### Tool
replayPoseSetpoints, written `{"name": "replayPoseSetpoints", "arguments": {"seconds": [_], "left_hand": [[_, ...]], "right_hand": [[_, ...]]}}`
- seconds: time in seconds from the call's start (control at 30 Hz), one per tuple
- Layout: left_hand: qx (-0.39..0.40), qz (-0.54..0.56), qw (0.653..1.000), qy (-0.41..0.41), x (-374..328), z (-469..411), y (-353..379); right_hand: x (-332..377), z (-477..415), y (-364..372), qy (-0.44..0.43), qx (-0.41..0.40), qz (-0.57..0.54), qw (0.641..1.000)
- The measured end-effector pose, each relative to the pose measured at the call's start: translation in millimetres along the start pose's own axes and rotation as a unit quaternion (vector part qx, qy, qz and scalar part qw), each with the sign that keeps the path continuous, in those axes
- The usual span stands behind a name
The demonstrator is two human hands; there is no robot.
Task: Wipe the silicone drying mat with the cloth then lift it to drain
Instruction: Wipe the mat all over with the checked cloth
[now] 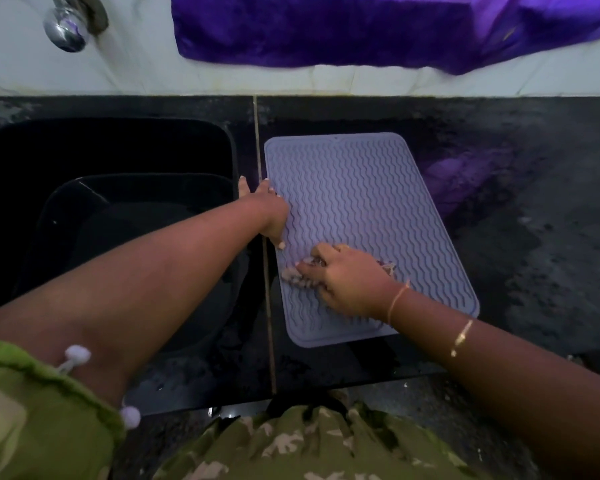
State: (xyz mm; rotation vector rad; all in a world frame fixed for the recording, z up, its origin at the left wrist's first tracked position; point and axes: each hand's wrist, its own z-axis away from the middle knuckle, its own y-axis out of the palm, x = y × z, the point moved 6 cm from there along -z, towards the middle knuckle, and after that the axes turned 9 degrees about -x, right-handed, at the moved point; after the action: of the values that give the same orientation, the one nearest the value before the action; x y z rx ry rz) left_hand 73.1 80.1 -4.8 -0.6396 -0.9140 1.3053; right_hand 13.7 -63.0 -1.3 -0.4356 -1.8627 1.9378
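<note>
A pale lilac silicone drying mat [364, 202] with wavy ridges lies flat on the black counter, just right of the sink. My left hand [269, 216] rests on the mat's left edge with fingers spread, pressing it down. My right hand [347, 278] presses a small pale cloth [291, 273] against the lower left part of the mat. Most of the cloth is hidden under my palm; bits show at my fingertips and behind my hand.
A black sink [101, 202] sits left of the mat, with a chrome tap [66, 26] above it. A purple towel [361, 29] hangs on the white tiled wall. The black counter [534, 237] stretches to the right, its front edge near my body.
</note>
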Motion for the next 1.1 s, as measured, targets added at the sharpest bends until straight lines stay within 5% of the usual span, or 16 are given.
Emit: {"name": "replayPoseSetpoints", "arguments": {"seconds": [0.13, 0.23, 0.33, 0.5, 0.57, 0.7, 0.97, 1.03, 1.1], "left_hand": [[0.003, 0.003, 1.0, 0.003, 1.3, -0.6, 2.2], [-0.001, 0.001, 1.0, 0.009, 2.0, -0.9, 2.9], [-0.001, -0.004, 1.0, 0.01, 3.0, -1.3, 3.5], [-0.007, -0.01, 1.0, 0.008, 2.3, -1.9, 3.3], [-0.01, -0.013, 1.0, 0.008, 2.4, -2.2, 2.8], [-0.015, 0.0, 1.0, 0.002, 2.4, -1.4, 2.4], [0.002, 0.015, 1.0, -0.002, 1.5, -1.8, 1.7], [0.0, 0.018, 1.0, -0.002, 1.3, -1.3, 1.2], [-0.005, 0.028, 1.0, -0.002, 1.6, -0.4, 1.7]], "right_hand": [[10.4, 34.6, 3.1, -0.118, 0.077, -0.024, 0.99], [-4.2, 37.8, -6.0, -0.111, 0.096, -0.02, 0.989], [-30.0, 26.0, -10.7, -0.05, 0.065, 0.006, 0.997], [-81.1, 0.4, -30.3, 0.183, -0.038, -0.055, 0.981], [-67.7, -11.5, -27.4, 0.196, -0.049, -0.058, 0.978], [-11.5, -4.6, -0.9, 0.114, -0.045, 0.011, 0.992], [14.3, 54.5, 7.9, -0.108, -0.003, -0.037, 0.994], [6.7, 53.3, -2.0, -0.114, 0.003, -0.088, 0.99], [-13.0, 41.8, -14.6, -0.033, -0.021, -0.164, 0.986]]}}
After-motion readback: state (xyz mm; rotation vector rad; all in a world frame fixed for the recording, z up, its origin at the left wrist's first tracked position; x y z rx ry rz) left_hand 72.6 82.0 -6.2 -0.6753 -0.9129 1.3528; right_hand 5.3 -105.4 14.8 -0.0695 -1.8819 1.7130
